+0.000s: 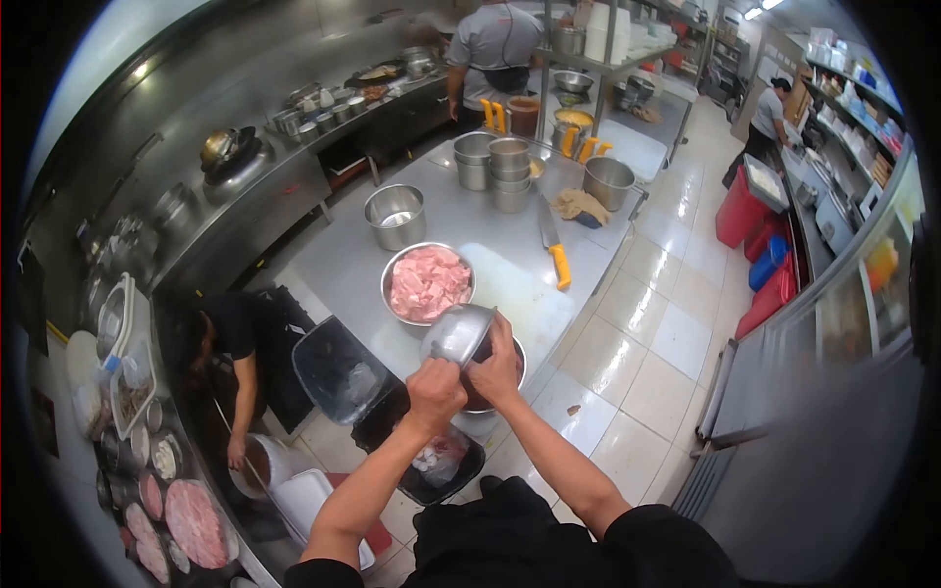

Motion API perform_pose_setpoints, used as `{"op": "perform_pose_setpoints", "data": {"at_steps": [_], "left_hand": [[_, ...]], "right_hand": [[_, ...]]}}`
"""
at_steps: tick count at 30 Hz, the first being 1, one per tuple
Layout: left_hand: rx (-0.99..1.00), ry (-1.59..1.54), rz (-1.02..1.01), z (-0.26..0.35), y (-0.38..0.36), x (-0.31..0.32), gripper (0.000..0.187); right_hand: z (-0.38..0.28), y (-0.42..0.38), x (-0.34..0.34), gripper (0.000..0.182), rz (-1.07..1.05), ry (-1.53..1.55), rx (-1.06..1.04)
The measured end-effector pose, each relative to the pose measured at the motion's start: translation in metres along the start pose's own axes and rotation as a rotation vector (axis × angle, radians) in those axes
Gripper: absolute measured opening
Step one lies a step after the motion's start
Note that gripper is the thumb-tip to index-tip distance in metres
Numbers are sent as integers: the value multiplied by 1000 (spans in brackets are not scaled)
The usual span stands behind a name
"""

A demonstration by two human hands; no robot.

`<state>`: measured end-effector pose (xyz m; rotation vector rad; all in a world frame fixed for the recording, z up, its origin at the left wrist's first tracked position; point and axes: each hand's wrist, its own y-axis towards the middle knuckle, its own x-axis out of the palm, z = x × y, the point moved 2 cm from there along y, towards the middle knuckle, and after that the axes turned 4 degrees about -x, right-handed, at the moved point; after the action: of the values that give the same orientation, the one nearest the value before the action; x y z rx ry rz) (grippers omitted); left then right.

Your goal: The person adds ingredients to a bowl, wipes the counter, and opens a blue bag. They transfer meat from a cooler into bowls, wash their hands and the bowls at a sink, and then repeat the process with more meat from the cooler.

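My left hand [434,386] and my right hand [498,366] both grip a small steel bowl [457,333], tipped on its side over another bowl [518,365] at the near edge of the steel table [343,265]. Just beyond stands a wide steel bowl of raw pink meat [427,282]. What the tipped bowl holds is hidden.
A yellow-handled knife [554,250] lies on a white cutting board [524,284]. Steel pots [395,215] and stacked containers [510,171] stand farther back. A black bin [338,367] is by the table; a person crouches at left [230,343]. Other people work at the far counters.
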<state>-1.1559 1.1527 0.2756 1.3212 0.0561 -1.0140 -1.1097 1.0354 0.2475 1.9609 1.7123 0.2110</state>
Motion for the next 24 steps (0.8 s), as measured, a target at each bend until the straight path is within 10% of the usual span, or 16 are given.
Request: {"op": "perform_pose_setpoints", "data": {"at_steps": [24], "left_hand": [[-39,-85,23,6,-4,10,12]], "right_hand": [[19,18,-1,38,2,421,293]]}}
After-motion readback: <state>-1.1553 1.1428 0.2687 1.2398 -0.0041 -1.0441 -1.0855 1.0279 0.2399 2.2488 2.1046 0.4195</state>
